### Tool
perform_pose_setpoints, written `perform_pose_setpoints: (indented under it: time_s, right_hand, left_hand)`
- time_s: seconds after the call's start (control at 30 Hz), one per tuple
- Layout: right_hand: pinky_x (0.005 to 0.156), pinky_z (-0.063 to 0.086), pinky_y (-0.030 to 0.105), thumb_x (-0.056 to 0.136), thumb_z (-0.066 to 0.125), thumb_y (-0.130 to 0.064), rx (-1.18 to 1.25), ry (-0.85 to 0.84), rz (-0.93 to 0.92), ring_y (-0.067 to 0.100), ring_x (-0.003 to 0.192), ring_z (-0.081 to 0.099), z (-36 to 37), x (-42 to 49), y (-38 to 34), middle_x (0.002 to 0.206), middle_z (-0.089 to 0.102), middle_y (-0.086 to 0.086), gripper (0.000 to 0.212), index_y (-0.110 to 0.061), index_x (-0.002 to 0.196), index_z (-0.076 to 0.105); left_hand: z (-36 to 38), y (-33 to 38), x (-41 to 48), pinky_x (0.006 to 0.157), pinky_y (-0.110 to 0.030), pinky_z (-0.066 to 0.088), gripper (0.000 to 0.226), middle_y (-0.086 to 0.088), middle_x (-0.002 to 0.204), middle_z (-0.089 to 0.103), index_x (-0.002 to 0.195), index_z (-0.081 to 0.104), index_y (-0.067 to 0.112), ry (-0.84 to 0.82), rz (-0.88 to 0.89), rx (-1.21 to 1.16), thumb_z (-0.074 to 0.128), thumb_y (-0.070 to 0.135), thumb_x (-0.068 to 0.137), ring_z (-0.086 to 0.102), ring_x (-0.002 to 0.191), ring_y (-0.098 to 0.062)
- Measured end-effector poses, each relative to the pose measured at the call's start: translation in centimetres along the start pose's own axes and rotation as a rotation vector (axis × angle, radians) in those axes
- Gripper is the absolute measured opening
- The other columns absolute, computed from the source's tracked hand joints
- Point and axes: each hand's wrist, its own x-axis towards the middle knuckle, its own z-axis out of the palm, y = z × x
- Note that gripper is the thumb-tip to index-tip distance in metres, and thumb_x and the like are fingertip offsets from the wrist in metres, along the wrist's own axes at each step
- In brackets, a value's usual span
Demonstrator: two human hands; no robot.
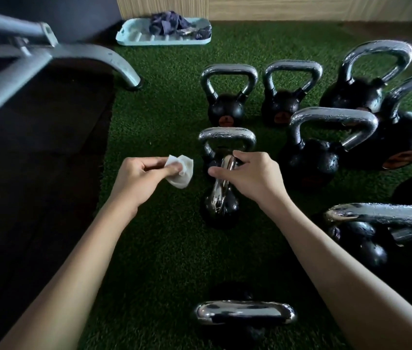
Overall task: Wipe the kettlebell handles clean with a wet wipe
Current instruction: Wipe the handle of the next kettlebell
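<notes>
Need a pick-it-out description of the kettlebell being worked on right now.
On the green turf, find the left-most column of kettlebells. It is the small kettlebell second from the camera. Only it has its handle turned edge-on, gripped by the right hand, wet wipe beside it.

all you show of yourself is two hands and two forearms. your left hand and right hand are bare, the backs smooth, the knuckles showing as low ridges. behind each hand the wrist narrows, then the arm widens steadily. your left forearm and right forearm are uncovered along their whole visible length, from the wrists down to the bottom edge of the view, slender and smooth. light falls on the upper faces of both arms; their inner sides, facing each other, lie in shadow. the nails are too small to make out.
</notes>
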Motion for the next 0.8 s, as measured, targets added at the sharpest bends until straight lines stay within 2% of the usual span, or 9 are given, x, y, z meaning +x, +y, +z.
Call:
perform_pose_setpoints:
  time_s: [0.17, 0.27, 0.33, 0.47, 0.53, 0.6, 0.63, 0.73, 0.8]
  right_hand:
    - [0.071, 0.057, 0.025, 0.061, 0.092, -0.053, -0.09, -0.033, 0.033, 0.006, 0.078, 0.07, -1.0, 0.7, -0.4, 0.089, 0.077, -0.004, 0.076, -0.026, 0.128, 0.069]
    - [0.062, 0.05, 0.019, 0.06, 0.095, -0.047, -0.029, -0.098, 0.1, 0.006, 0.083, 0.07, -3.0, 0.3, 0.8, 0.09, 0.077, -0.004, 0.076, -0.028, 0.129, 0.069]
    - [0.067, 0.046, 0.019, 0.057, 0.097, -0.044, 0.004, -0.149, 0.144, 0.008, 0.093, 0.07, -4.1, 0.4, 1.9, 0.091, 0.078, -0.005, 0.081, -0.03, 0.131, 0.068]
    - [0.092, 0.054, 0.034, 0.054, 0.099, -0.034, 0.007, -0.213, 0.217, 0.012, 0.099, 0.072, -6.0, 0.6, 3.2, 0.087, 0.08, -0.001, 0.077, -0.033, 0.126, 0.07]
    - [0.087, 0.055, 0.032, 0.057, 0.098, -0.026, -0.004, -0.234, 0.242, 0.006, 0.077, 0.073, -6.7, 0.7, 3.4, 0.084, 0.078, 0.0, 0.074, -0.032, 0.125, 0.07]
    - [0.068, 0.05, 0.027, 0.061, 0.097, -0.021, -0.027, -0.229, 0.266, -0.003, 0.036, 0.05, -7.2, 0.7, 3.3, 0.059, 0.064, -0.014, 0.071, -0.03, 0.126, 0.071]
    - [0.061, 0.046, 0.024, 0.062, 0.096, -0.019, -0.03, -0.224, 0.283, 0.0, 0.029, 0.039, -7.4, 0.7, 3.3, 0.046, 0.053, -0.019, 0.07, -0.029, 0.126, 0.071]
    - [0.04, 0.026, 0.018, 0.068, 0.093, -0.014, 0.001, -0.233, 0.298, 0.007, 0.032, 0.022, -8.1, 0.7, 3.4, 0.032, 0.04, -0.017, 0.065, -0.025, 0.128, 0.07]
    - [0.041, 0.02, 0.019, 0.074, 0.089, -0.013, 0.005, -0.269, 0.291, 0.009, 0.034, 0.018, -8.6, 0.7, 3.3, 0.034, 0.044, -0.013, 0.06, -0.025, 0.129, 0.069]
  left_hand:
    - [0.2, -0.6, 0.6, 0.093, -0.018, 0.047, 0.027, 0.015, 0.099, 0.078, 0.099, 0.081, 0.027, -0.065, -0.032, -0.012, 0.088, 0.036, 0.073, 0.069, 0.1, 0.004]
    - [0.9, -0.9, 1.1, 0.096, -0.025, 0.049, 0.022, 0.016, 0.096, 0.078, 0.091, 0.081, 0.033, -0.103, -0.028, -0.002, 0.09, 0.037, 0.071, 0.069, 0.1, 0.002]
    - [1.9, -1.2, 1.4, 0.096, -0.026, 0.051, 0.025, 0.016, 0.095, 0.078, 0.092, 0.082, 0.031, -0.128, -0.015, 0.012, 0.09, 0.038, 0.07, 0.07, 0.099, 0.002]
    - [4.9, -1.2, 2.2, 0.097, -0.028, 0.054, 0.034, 0.015, 0.095, 0.078, 0.101, 0.082, 0.027, -0.235, 0.038, 0.049, 0.089, 0.04, 0.071, 0.071, 0.096, 0.001]
    - [6.9, -1.2, 2.8, 0.096, -0.023, 0.054, 0.034, 0.017, 0.096, 0.078, 0.1, 0.082, 0.03, -0.283, 0.069, 0.09, 0.089, 0.044, 0.071, 0.07, 0.096, 0.003]
    - [8.9, -1.2, 3.2, 0.088, -0.008, 0.049, 0.032, 0.019, 0.098, 0.077, 0.099, 0.082, 0.033, -0.314, 0.107, 0.176, 0.088, 0.047, 0.071, 0.067, 0.093, 0.009]
    - [9.8, -1.2, 3.3, 0.081, 0.0, 0.046, 0.031, 0.02, 0.097, 0.076, 0.099, 0.082, 0.033, -0.325, 0.122, 0.214, 0.087, 0.047, 0.072, 0.065, 0.091, 0.012]
    - [11.7, -1.3, 3.4, 0.07, 0.005, 0.041, 0.025, 0.02, 0.095, 0.076, 0.097, 0.082, 0.033, -0.304, 0.154, 0.262, 0.085, 0.045, 0.075, 0.064, 0.088, 0.013]
    - [12.3, -1.3, 3.5, 0.069, 0.004, 0.041, 0.023, 0.02, 0.093, 0.077, 0.096, 0.082, 0.034, -0.276, 0.155, 0.263, 0.084, 0.046, 0.076, 0.064, 0.086, 0.014]
